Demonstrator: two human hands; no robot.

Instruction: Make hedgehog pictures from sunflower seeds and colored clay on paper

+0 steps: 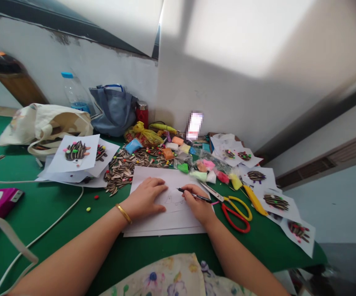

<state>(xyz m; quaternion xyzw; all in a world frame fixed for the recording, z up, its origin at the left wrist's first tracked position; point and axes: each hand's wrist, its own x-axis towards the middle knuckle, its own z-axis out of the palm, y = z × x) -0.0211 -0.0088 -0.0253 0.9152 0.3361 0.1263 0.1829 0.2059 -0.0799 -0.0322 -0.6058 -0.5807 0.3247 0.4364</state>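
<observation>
My right hand (198, 204) is closed around a black pen (199, 197), its tip at the white paper (153, 224). A faint line drawing (174, 200) shows on the sheet between my hands. Lying flat on the paper's left part, my left hand (147, 198) has its fingers apart and holds nothing. More sheets lie underneath. Just right of the pen are scissors (236, 212) with one red and one yellow handle. A heap of striped sunflower seeds (121, 170) borders the paper at the upper left.
Small packs of coloured clay, such as a green one (183, 167), lie behind the paper. Finished seed pictures (276, 202) line the right edge; others (75, 154) are stacked left. A yellow cutter (255, 200), blue bag (113, 113), bottle (75, 94) and white cable (57, 222) surround the work.
</observation>
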